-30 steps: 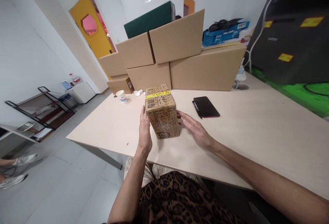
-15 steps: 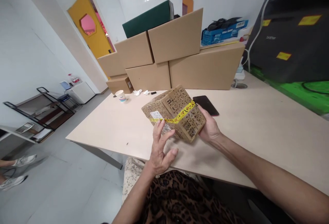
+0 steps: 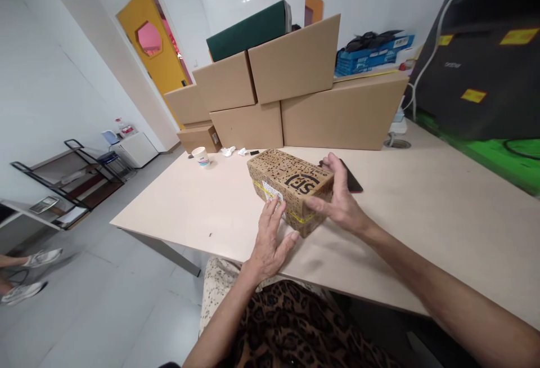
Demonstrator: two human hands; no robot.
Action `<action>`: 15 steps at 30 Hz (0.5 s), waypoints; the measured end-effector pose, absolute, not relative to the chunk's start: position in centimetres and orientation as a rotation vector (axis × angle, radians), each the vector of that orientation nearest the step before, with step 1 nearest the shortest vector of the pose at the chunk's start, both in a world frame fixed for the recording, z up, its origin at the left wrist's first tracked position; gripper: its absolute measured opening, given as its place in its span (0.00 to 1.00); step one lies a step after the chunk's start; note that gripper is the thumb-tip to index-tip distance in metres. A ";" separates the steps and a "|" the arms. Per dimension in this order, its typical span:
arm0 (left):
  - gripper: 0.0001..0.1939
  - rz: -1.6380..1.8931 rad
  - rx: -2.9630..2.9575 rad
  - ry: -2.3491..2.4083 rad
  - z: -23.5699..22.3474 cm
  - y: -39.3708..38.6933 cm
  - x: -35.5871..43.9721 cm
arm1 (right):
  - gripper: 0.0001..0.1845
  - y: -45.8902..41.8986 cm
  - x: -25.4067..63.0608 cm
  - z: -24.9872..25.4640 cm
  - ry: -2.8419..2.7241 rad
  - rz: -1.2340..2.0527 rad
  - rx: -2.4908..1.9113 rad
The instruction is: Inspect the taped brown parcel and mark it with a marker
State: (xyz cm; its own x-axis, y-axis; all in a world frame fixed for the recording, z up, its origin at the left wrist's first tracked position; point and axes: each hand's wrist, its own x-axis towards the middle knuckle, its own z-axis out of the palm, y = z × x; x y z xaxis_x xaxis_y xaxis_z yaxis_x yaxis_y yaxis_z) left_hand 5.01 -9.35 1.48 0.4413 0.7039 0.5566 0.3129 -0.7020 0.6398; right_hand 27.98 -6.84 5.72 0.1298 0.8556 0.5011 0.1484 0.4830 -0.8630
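Observation:
A small patterned cardboard parcel (image 3: 291, 185) with yellow tape and a black logo on top lies on its long side on the beige table (image 3: 422, 216). My left hand (image 3: 272, 238) rests flat against its near side, fingers spread over the white label. My right hand (image 3: 340, 199) grips the parcel's right end, thumb in front and fingers over the top corner. A black phone (image 3: 352, 179) lies just behind my right hand, mostly hidden by it.
Several large plain cardboard boxes (image 3: 295, 92) are stacked along the table's far edge, with a green folder on top. A paper cup (image 3: 202, 157) and crumpled paper scraps stand at the back left. A black printer (image 3: 481, 58) fills the right. Another person's shoes (image 3: 29, 272) show on the floor at left.
The parcel stood upright on the table, was lifted and tipped over between both hands, and now lies flat on its long side. My hands followed it down.

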 end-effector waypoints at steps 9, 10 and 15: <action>0.35 1.211 2.229 0.957 1.5 -8.0 5.3 | 0.68 -6.3 26.2 4.6 -1.272 0.466 -1.052; 0.36 1.294 2.157 1.049 1.8 -7.7 5.2 | 0.68 -6.0 26.8 4.8 -1.228 0.536 -1.018; 0.51 1.495 1.532 1.194 5.1 -5.6 3.5 | 0.47 -5.2 29.7 5.8 -0.996 1.041 -0.784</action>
State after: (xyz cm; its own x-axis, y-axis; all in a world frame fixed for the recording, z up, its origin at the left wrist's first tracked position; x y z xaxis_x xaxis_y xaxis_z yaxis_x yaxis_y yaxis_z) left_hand 3.49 -5.59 5.08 -0.0793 0.9276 0.3651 0.1506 -0.3509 0.9242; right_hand 29.66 -5.18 5.81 0.1747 0.9436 0.2811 -0.3231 0.3246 -0.8889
